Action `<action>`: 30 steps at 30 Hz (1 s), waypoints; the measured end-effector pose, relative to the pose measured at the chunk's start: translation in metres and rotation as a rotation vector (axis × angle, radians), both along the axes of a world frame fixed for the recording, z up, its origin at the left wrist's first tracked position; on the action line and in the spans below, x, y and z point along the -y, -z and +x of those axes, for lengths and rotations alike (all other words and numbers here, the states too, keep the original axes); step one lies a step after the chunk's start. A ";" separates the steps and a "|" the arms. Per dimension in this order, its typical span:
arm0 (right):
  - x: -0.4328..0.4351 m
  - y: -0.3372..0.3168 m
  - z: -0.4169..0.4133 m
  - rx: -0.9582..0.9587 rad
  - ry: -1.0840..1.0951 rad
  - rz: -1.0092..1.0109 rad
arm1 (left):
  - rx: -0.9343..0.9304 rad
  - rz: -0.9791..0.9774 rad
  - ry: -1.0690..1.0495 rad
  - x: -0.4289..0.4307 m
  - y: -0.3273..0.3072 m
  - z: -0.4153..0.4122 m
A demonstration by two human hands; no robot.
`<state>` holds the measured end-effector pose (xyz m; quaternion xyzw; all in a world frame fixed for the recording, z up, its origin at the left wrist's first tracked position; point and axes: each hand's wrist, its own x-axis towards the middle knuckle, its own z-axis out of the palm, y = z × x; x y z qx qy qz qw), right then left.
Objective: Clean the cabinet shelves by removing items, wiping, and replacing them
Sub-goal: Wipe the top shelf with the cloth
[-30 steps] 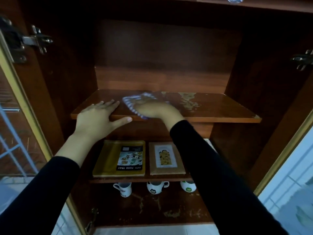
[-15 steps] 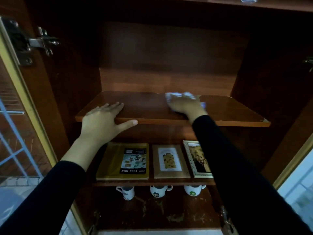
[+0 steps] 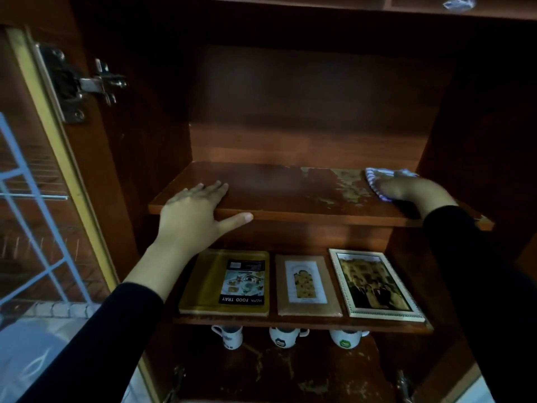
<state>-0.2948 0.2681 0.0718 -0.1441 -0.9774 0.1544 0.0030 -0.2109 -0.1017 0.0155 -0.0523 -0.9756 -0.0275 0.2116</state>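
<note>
Now the right hand [image 3: 406,189] and the blue-and-white striped cloth [image 3: 373,176] under it are at the far right end of the upper shelf [image 3: 284,190], close to the cabinet's right wall. A second ago they were left of centre, almost touching the other hand, and half a second ago about mid-shelf. The hand presses down on the cloth, but it is blurred, so I cannot tell whether its fingers lie straight or curl into the fabric. A pale worn patch [image 3: 345,184] in the shelf surface shows just left of the cloth.

The left hand [image 3: 193,218] has kept its place at the shelf's front left. Its fingers [image 3: 215,188] lie straight and close together on top, and the thumb is spread away along the front edge.

With the right arm swung outward, the lower shelf [image 3: 290,320] shows all three flat items side by side: a yellow food tray [image 3: 203,283], a small brown frame [image 3: 305,286] and a silver-edged picture frame [image 3: 374,283], which the sleeve hid a second ago. Three white mugs [image 3: 286,337] stand in a row on the cabinet floor beneath.
</note>
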 end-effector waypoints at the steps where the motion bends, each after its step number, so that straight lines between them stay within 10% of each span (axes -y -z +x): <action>1: -0.003 0.006 -0.017 0.024 0.006 0.009 | -0.011 -0.002 0.010 0.000 0.002 -0.001; 6: 0.092 0.043 -0.097 -0.100 -0.378 -0.015 | -0.058 -0.014 0.020 0.001 0.004 -0.003; 10: 0.181 0.003 0.015 -0.021 -0.735 -0.145 | -0.048 0.007 0.011 0.001 0.003 0.000; 21: 0.000 0.004 -0.031 -0.029 -0.065 -0.050 | -0.051 -0.022 0.006 0.002 0.007 -0.006; 24: 0.018 0.037 -0.115 -0.092 -0.166 0.018 | -0.055 -0.017 0.005 0.001 0.008 -0.006; 30: 0.202 0.001 -0.019 -0.052 -0.792 0.029 | -0.036 -0.017 -0.005 0.002 0.005 -0.001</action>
